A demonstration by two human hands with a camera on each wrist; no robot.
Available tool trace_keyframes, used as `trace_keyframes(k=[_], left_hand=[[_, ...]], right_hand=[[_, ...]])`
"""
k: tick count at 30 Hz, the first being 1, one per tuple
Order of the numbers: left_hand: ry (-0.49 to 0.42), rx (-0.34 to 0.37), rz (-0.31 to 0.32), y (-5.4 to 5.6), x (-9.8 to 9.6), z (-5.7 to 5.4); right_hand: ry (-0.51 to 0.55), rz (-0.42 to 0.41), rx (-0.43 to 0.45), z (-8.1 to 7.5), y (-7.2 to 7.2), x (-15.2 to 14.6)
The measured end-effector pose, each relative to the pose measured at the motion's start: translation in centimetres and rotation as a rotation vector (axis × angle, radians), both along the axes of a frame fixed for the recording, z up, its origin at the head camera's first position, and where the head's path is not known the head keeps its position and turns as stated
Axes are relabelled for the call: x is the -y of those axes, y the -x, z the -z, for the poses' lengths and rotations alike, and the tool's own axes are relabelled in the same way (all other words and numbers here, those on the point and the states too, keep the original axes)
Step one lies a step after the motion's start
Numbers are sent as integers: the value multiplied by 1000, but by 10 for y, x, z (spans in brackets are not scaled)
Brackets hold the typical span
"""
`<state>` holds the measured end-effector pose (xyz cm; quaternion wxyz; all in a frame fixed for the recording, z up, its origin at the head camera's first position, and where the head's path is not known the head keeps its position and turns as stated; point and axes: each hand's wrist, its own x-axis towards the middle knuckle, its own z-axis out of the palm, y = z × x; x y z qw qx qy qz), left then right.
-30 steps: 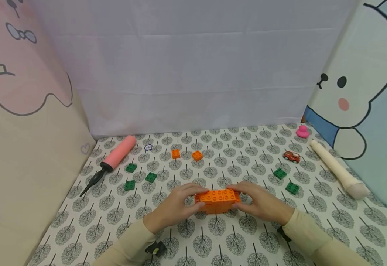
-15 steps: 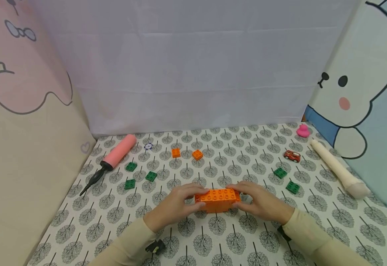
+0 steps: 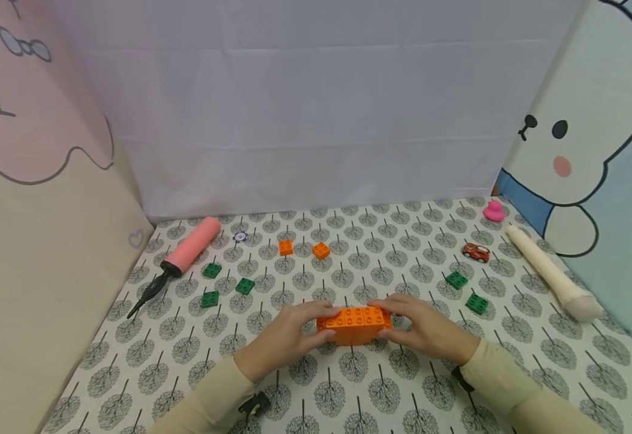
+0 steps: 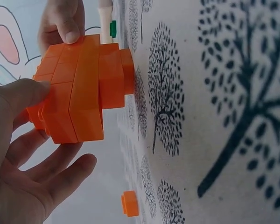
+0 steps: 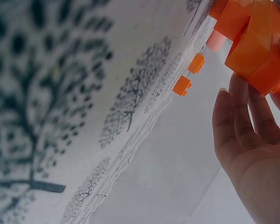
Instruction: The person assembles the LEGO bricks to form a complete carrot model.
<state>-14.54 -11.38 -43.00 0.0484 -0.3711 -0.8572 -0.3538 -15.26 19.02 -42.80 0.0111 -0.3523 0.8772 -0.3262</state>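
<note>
A block of joined orange toy bricks point(image 3: 355, 328) stands on the tree-print cloth, wide at its studded top and stepped narrower below. My left hand point(image 3: 291, 330) grips its left end, thumb on the near side and fingers on the far side. At the opposite end my right hand point(image 3: 427, 325) holds it the same way. The left wrist view shows the stepped underside of the orange block point(image 4: 86, 88), narrowing toward the cloth, with the left thumb point(image 4: 28, 91) pressed against it. In the right wrist view, fingers point(image 5: 242, 112) of the right hand reach behind the block.
Two loose orange bricks point(image 3: 286, 247) lie farther back. Green bricks point(image 3: 245, 286) are scattered at left, with more green bricks point(image 3: 477, 304) at right. A pink pump point(image 3: 191, 244) and a chip point(image 3: 240, 237) lie back left; a red toy car point(image 3: 476, 252), pink duck point(image 3: 493, 211) and cream bat point(image 3: 552, 271) right.
</note>
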Motion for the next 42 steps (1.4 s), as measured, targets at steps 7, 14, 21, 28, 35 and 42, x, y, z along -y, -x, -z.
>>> trace_keyframes(k=[7,14,21,28,35,42], left_hand=[[58,-49,21,1,0,-2],[113,30,79,15,9,-14],[30,106,55,45,10,-25],[62,48,-114,88,2,-24],[165,108,-286,117,-5,-17],[283,165,-309,133,-12,-7]], right_hand=[[-5,12,8,-1,-1,-2],[-6,7,24,-2,-2,1],[-23,18,15,-3,-2,3],[-19,15,-5,-1,-1,3],[-7,7,-14,0,-2,4],[-15,1,-9,-2,-2,3]])
